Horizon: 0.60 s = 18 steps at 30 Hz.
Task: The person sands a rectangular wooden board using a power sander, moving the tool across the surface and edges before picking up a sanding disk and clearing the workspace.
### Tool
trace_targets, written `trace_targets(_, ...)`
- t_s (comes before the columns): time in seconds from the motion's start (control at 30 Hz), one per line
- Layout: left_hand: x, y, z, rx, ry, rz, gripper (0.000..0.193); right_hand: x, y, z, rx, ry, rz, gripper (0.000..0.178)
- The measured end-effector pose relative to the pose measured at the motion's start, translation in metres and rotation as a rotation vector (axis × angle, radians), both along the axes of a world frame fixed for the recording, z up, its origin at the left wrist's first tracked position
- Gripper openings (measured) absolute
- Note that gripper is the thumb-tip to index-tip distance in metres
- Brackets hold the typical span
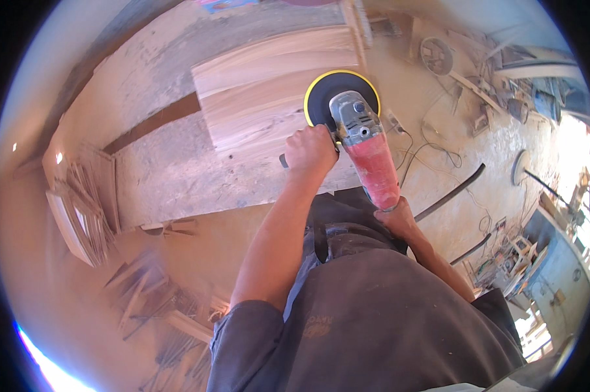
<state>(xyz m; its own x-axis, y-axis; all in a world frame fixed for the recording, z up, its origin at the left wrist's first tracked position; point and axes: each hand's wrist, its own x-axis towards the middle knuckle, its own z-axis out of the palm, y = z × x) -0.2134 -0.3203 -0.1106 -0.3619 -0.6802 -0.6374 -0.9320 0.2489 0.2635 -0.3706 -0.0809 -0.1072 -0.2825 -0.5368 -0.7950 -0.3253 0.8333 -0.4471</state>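
A red and grey disc sander [373, 163] with a round black, yellow-rimmed pad [320, 104] is held in both my hands. My left hand [309, 153] is wrapped round its side handle, close behind the pad. At the rear end of the red body, my right hand [398, 219] grips the tool, its fingers partly hidden beneath it. The pad overlaps the right part of a pale wooden panel [249, 85] made of joined boards. Whether the pad touches the wood, I cannot tell. The panel lies on a dusty workbench [164, 170].
Stacked wooden pieces [82, 209] lean by the bench's left end. Scrap wood [158, 300] lies on the floor at lower left. To the right are a loose cable [432, 144], a dark curved bar [451, 193], a bucket-like container [436, 56] and a cluttered blue-grey cabinet [556, 261].
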Motion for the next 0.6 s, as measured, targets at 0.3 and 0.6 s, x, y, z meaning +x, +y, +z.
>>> trace_targets(0.3,0.134,-0.022,0.001,-0.045,-0.045,0.245,0.019,0.081,-0.056,-0.02,-0.058,-0.07,0.256,0.036)
trace_targets(0.6,0.214,-0.012,0.003,-0.06,-0.077,0.389,0.019,0.14,-0.085,-0.007,-0.028,-0.088,0.321,0.038)
